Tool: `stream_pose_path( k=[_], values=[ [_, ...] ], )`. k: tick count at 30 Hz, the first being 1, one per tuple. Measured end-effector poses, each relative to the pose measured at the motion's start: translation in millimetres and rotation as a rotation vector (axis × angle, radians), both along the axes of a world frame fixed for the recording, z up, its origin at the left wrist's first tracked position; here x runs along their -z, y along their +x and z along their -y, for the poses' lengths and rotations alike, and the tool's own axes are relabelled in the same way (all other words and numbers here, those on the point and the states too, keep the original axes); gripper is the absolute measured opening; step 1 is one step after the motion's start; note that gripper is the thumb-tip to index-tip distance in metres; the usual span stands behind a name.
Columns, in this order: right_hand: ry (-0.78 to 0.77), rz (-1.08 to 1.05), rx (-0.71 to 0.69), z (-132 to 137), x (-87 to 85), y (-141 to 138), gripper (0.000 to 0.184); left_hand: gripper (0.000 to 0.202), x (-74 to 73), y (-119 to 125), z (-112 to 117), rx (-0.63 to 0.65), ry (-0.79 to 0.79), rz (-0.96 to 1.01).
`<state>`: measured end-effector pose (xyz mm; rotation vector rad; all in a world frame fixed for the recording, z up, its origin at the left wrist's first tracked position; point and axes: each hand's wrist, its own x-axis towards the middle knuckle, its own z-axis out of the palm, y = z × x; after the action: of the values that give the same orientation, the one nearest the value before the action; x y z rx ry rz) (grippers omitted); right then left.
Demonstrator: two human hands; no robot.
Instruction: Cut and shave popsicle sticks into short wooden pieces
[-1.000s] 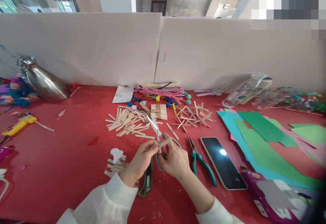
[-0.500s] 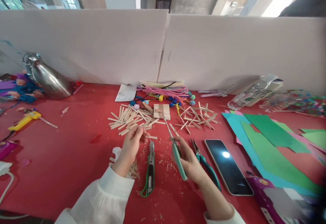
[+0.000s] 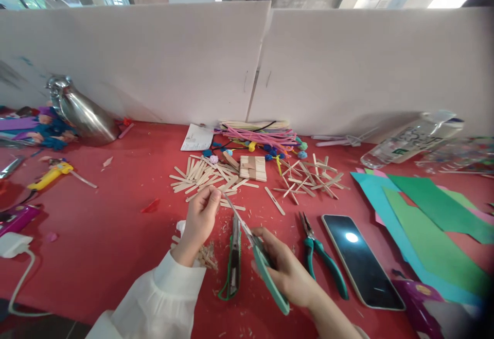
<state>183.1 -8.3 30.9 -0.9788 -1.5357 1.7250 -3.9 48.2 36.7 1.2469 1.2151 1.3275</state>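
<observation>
The right hand (image 3: 283,266) grips green-handled scissors (image 3: 269,280) reaching the left hand (image 3: 203,210), its fingers pinched, on what I can't tell. Snipping, I'd guess; cutting calls for clear fingertips. Craft sticks (image 3: 203,174) lie just beyond the left hand.

Table (image 3: 116,246) red. Scissors (image 3: 266,272): mint-green handles, silver blades. Craft sticks (image 3: 198,173) pale tan. Cutter (image 3: 233,262) green and black; pliers (image 3: 322,253) teal, dark-tipped. Left sleeve (image 3: 165,292) plain white. Pipe cleaners (image 3: 258,136) pink, cream, some black. Paper sheets (image 3: 417,236) turquoise, green, pink. Glue gun (image 3: 50,174) yellow, jug (image 3: 87,115) silver, partition (image 3: 135,61) off-white. Phone screen (image 3: 363,262) black, white glare spot
</observation>
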Motion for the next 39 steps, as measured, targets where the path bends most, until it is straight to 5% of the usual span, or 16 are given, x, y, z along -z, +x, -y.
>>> stream_pose_path(
  k=[20,30,39],
  values=[
    [0.063,0.115,-0.066,0,6.5,7,0.017,0.03,-16.1,0,5,0.019,0.081,-0.221],
    [0.139,0.407,0.047,-5,9.4,7,0.012,0.029,-10.1,1,5,0.046,0.077,-0.396],
    [0.216,0.589,0.141,-5,8.1,6,0.01,0.028,-8.1,-2,1,0.196,0.003,-0.413]
  ],
)
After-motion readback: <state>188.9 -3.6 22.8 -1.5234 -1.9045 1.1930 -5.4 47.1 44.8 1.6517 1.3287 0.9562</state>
